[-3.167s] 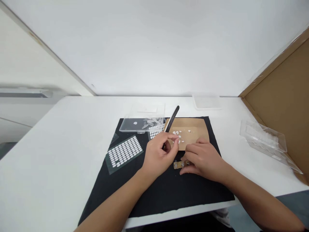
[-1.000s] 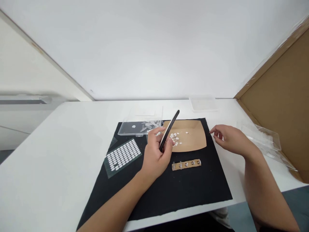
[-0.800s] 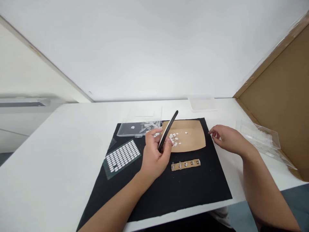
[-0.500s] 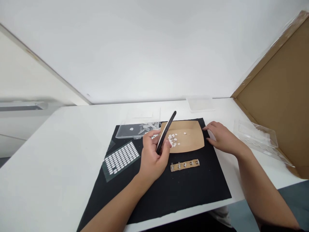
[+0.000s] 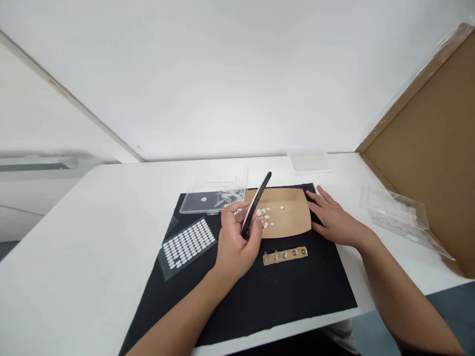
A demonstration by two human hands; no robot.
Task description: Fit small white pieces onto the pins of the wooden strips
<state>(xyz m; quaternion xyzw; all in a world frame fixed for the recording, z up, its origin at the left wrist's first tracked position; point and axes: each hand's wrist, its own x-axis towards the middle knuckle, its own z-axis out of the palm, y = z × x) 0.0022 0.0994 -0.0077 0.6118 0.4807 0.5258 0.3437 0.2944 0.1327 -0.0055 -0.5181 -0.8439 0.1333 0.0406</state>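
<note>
My left hand (image 5: 238, 242) is closed around a long, slightly curved nail file (image 5: 257, 202), black with a pale face, its far end pointing up. Fingers spread, my right hand (image 5: 334, 217) rests its fingertips at the right edge of a tan card or shallow tray (image 5: 293, 217). Small white flakes (image 5: 264, 216) lie on the tan surface beside my left fingers. Just in front sits a narrow tan strip (image 5: 285, 255) carrying several small clear and shiny pieces. Whether my left fingers hold anything else is hidden.
A black mat (image 5: 282, 306) lies under these things. A sheet of white ovals (image 5: 187, 247) is at left, with a clear box (image 5: 196, 202) of clear nail-like pieces behind it. Clear containers (image 5: 397, 210) stand at right by a cardboard box (image 5: 426, 148); a clear lid (image 5: 309, 162) lies behind.
My right hand has moved left onto the tan piece's right edge, and that piece has shifted slightly left. My left hand still holds the nail file in nearly the same place.
</note>
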